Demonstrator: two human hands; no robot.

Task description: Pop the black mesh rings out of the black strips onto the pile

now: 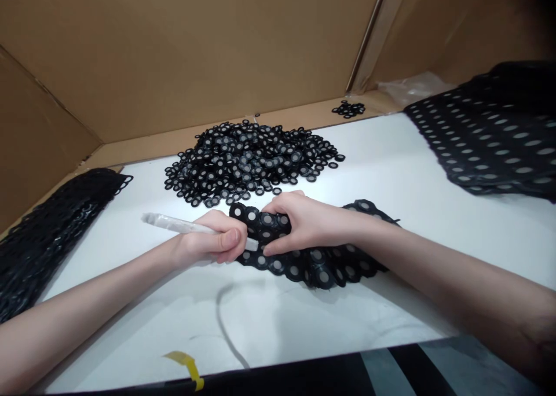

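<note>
My left hand (pixel 219 237) is wrapped round a white pen-like stick (pixel 169 222), whose back end points left and whose other end meets the black sheet. That sheet (pixel 321 268) is rubbery, lies crumpled on the white table and is dotted with rows of pale round spots. My right hand (pixel 304 219) is closed on its left part, thumb toward me and fingers on the far side. The far right part of the sheet lies under my right forearm. Just behind both hands rises a large heap of small black rings (pixel 243 161).
A long stack of black perforated sheets (pixel 47 234) lies at the left. More black spotted sheets (pixel 490 135) lie at the right, with clear plastic (pixel 412 89) behind them. A small ring pile (pixel 348 109) sits by the cardboard wall (pixel 208 48). Yellow tape (pixel 186 364) sticks to the front edge.
</note>
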